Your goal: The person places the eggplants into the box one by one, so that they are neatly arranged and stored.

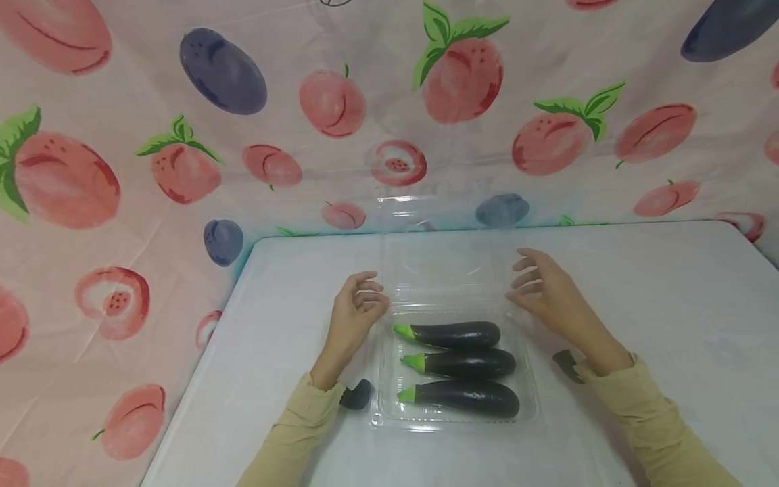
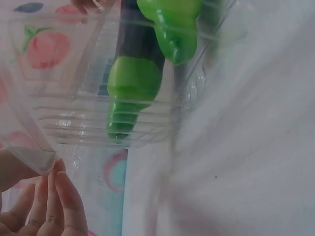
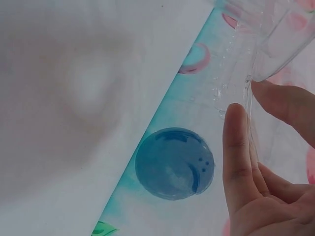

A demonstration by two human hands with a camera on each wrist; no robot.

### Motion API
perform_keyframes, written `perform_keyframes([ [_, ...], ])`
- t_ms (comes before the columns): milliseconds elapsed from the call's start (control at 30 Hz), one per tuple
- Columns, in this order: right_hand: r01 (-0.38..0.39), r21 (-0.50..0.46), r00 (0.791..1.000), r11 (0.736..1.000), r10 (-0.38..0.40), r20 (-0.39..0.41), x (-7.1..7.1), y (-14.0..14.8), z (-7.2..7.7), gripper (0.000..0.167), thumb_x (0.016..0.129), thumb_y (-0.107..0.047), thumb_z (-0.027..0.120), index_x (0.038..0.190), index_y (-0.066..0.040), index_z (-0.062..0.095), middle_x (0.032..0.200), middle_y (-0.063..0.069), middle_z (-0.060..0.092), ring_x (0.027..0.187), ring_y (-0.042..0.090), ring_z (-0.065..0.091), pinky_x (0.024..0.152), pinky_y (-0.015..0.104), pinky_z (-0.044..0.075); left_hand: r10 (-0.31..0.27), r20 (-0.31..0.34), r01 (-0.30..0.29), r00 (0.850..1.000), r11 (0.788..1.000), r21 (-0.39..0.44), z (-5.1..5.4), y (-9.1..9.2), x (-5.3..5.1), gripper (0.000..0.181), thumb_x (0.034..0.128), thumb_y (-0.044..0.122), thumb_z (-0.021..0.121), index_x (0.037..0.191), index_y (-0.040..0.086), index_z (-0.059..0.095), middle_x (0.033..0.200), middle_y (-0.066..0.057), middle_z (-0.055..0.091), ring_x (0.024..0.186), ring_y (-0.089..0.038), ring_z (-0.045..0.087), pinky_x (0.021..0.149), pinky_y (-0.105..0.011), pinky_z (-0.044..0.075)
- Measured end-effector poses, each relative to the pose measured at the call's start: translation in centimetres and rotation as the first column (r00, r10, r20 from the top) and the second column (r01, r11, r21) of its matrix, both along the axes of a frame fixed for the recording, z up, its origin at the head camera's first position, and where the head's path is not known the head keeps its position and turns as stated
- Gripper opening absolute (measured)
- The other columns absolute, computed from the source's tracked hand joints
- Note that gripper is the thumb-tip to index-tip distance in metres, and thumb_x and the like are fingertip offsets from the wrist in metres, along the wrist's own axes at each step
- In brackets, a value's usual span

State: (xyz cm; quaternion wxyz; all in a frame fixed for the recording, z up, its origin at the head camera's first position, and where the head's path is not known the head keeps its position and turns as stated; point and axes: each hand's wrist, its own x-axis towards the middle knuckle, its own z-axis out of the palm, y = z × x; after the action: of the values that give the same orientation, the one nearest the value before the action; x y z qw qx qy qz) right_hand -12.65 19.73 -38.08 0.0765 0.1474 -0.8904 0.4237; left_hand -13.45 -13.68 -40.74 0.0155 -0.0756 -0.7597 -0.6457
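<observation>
A clear plastic clamshell container (image 1: 453, 427) lies on the table with its lid (image 1: 447, 267) raised at the back. Three eggplants lie side by side in its base: a back one (image 1: 459, 335), a middle one (image 1: 468, 364) and a front one (image 1: 471, 398), green stem ends to the left. My left hand (image 1: 358, 314) pinches the lid's left edge between thumb and fingers, near the hinge. On the other side my right hand (image 1: 550, 294) pinches the lid's right edge; in the right wrist view its thumb (image 3: 285, 105) and index finger (image 3: 237, 147) meet at the clear plastic.
A white table (image 1: 639, 304) carries the container. Behind and to the left hangs a cloth (image 1: 255, 223) printed with fruit. Dark wrist-worn pieces show at the left cuff (image 1: 310, 399) and the right cuff (image 1: 621, 385).
</observation>
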Motion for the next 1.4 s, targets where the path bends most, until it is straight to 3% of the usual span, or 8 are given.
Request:
perform_keyframes([
  [200, 0.006, -0.017, 1.000, 1.000, -0.006, -0.012, 0.07, 0.01, 0.21, 0.069, 0.083, 0.007, 0.073, 0.142, 0.007, 0.035, 0.117, 0.024, 0.056, 0.094, 0.034, 0.065, 0.078, 0.011, 0.051, 0.005, -0.027, -0.005, 1.000, 1.000, -0.001, 0.02, -0.05, -0.26, 0.050, 0.0885, -0.006, 0.066, 0.135, -0.004, 0.048, 0.113, -0.021, 0.059, 0.103, -0.032, 0.065, 0.084, -0.021, 0.055],
  [300, 0.009, -0.033, 1.000, 0.999, -0.010, -0.023, 0.13, 0.00, 0.27, 0.069, 0.083, 0.007, 0.073, 0.142, 0.005, 0.036, 0.117, 0.023, 0.057, 0.094, 0.030, 0.064, 0.078, 0.003, 0.046, 0.006, -0.033, -0.006, 0.999, 1.000, 0.002, 0.15, -0.07, -0.27, 0.049, 0.0883, -0.006, 0.067, 0.133, -0.005, 0.048, 0.112, -0.021, 0.059, 0.102, -0.031, 0.065, 0.084, -0.021, 0.055],
  [567, 0.004, -0.099, 0.998, 0.995, -0.010, -0.059, 0.25, -0.03, 0.21, 0.058, 0.083, 0.013, 0.069, 0.132, 0.009, 0.038, 0.111, 0.023, 0.056, 0.089, 0.009, 0.062, 0.078, 0.005, 0.048, 0.006, -0.038, -0.005, 0.999, 0.999, 0.032, 0.07, -0.10, -0.36, 0.041, 0.0867, -0.010, 0.067, 0.125, -0.006, 0.051, 0.111, -0.024, 0.061, 0.102, -0.034, 0.065, 0.084, -0.021, 0.055],
  [767, 0.038, -0.056, 0.998, 0.998, -0.041, -0.053, 0.47, -0.02, 0.38, 0.048, 0.086, 0.010, 0.067, 0.126, 0.006, 0.041, 0.109, 0.021, 0.058, 0.090, 0.015, 0.066, 0.078, 0.002, 0.046, 0.004, -0.048, -0.002, 0.999, 0.999, 0.035, -0.02, -0.21, -0.42, 0.038, 0.0861, -0.011, 0.067, 0.121, -0.008, 0.051, 0.111, -0.026, 0.061, 0.101, -0.034, 0.065, 0.082, -0.021, 0.055],
  [1033, 0.062, -0.044, 0.996, 0.997, -0.064, -0.063, 0.76, 0.10, 0.48, 0.035, 0.092, -0.002, 0.066, 0.119, 0.004, 0.044, 0.106, 0.018, 0.061, 0.095, 0.035, 0.066, 0.079, -0.001, 0.041, -0.011, -0.087, 0.013, 0.996, 0.999, 0.031, -0.13, -0.26, -0.45, 0.035, 0.0862, -0.010, 0.067, 0.118, -0.007, 0.052, 0.111, -0.030, 0.061, 0.101, -0.034, 0.065, 0.082, -0.021, 0.055],
  [1100, 0.066, -0.043, 0.995, 0.997, -0.069, -0.065, 0.81, 0.11, 0.49, 0.034, 0.093, -0.003, 0.066, 0.119, 0.003, 0.045, 0.105, 0.018, 0.061, 0.095, 0.030, 0.066, 0.079, -0.001, 0.042, -0.011, -0.081, 0.014, 0.997, 0.999, 0.035, -0.21, -0.25, -0.48, 0.037, 0.0862, -0.010, 0.067, 0.119, -0.008, 0.051, 0.113, -0.032, 0.060, 0.102, -0.034, 0.065, 0.083, -0.021, 0.055],
  [1300, 0.050, -0.074, 0.994, 0.996, -0.056, -0.093, 0.86, 0.17, 0.26, 0.033, 0.091, 0.001, 0.068, 0.115, 0.005, 0.045, 0.102, 0.017, 0.061, 0.088, -0.006, 0.059, 0.079, 0.002, 0.045, 0.001, -0.063, 0.001, 0.998, 0.999, 0.042, -0.24, -0.21, -0.49, 0.037, 0.0867, -0.008, 0.068, 0.120, -0.010, 0.053, 0.115, -0.032, 0.060, 0.103, -0.035, 0.065, 0.083, -0.020, 0.055],
  [1400, 0.034, -0.091, 0.993, 0.995, -0.044, -0.110, 0.85, 0.18, 0.19, 0.033, 0.089, 0.005, 0.068, 0.112, 0.006, 0.045, 0.100, 0.017, 0.061, 0.087, -0.010, 0.057, 0.079, 0.002, 0.047, 0.011, -0.077, -0.008, 0.997, 0.999, 0.041, -0.16, -0.25, -0.45, 0.031, 0.0871, -0.006, 0.069, 0.115, -0.007, 0.056, 0.112, -0.027, 0.063, 0.102, -0.033, 0.065, 0.082, -0.020, 0.055],
])
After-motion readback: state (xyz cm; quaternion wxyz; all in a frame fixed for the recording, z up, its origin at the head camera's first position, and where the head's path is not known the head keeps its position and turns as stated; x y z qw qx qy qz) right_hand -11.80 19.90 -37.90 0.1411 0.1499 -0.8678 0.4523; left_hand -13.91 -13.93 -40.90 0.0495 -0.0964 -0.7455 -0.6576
